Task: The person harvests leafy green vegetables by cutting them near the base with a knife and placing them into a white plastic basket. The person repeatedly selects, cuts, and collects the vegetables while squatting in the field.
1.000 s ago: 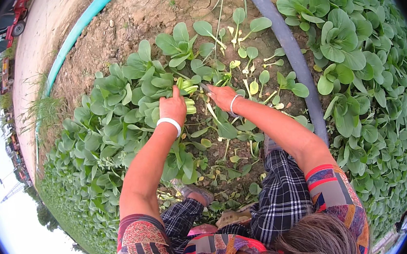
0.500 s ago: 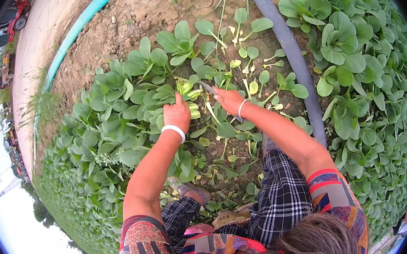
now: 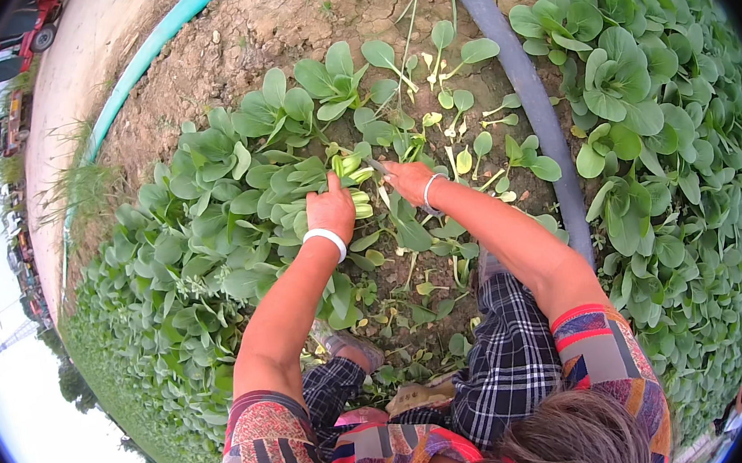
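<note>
L hand (image 3: 331, 212) w/ greens (image 3: 361, 197), R hand (image 3: 409, 181) w/ knife (image 3: 377, 167), plain wht L-wrist band (image 3: 327, 238)

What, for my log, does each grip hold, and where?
Left grip: pale-stemmed green leafy bunch, by its stems. Right grip: slim grey blade, by one end.

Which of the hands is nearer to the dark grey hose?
Right. The right hand is left of the dark grey hose, apart from it; the left hand is farther left, at the leafy greens.
</note>
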Motion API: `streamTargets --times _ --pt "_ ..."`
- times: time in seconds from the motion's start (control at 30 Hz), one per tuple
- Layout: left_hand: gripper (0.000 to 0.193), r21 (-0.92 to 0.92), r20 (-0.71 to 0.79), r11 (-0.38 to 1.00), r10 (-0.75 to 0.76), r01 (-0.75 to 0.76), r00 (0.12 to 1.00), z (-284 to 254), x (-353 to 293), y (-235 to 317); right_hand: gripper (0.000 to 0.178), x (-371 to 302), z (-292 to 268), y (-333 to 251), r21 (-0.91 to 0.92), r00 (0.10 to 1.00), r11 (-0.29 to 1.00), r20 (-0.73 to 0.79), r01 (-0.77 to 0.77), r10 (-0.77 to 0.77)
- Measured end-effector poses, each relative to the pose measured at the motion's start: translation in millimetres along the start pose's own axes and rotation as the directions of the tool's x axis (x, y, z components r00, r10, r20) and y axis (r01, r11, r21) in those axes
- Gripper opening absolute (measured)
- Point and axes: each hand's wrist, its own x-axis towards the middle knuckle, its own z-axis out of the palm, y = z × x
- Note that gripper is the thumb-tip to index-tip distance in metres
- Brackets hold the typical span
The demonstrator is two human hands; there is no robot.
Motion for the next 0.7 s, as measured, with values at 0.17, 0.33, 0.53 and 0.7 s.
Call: streamTargets --times 0.17,0.33,0.53,0.7 --pt "0.021 -0.073 0.007 0.997 0.003 -0.002 1.000 4 -8 6 0.043 -23 25 40 -0.035 0.997 0.997 -0.043 0.067 -0.069" --pt "0.020 -0.110 -0.035 0.994 -0.009 0.005 0.999 14 -49 3 0.048 -69 2 15 0.179 0.988 0.977 0.121 -0.117 0.096" --pt "0.014 -0.197 -0.211 0.970 0.099 -0.142 0.972 -31 -123 14 0.060 -105 -29 -21 0.368 0.996 0.926 -0.021 0.083 -0.081" --pt "0.007 -0.266 -0.365 0.944 0.088 -0.194 0.927 -65 -185 18 0.052 -133 -34 -79 0.335 0.957 0.903 0.009 0.270 -0.289"
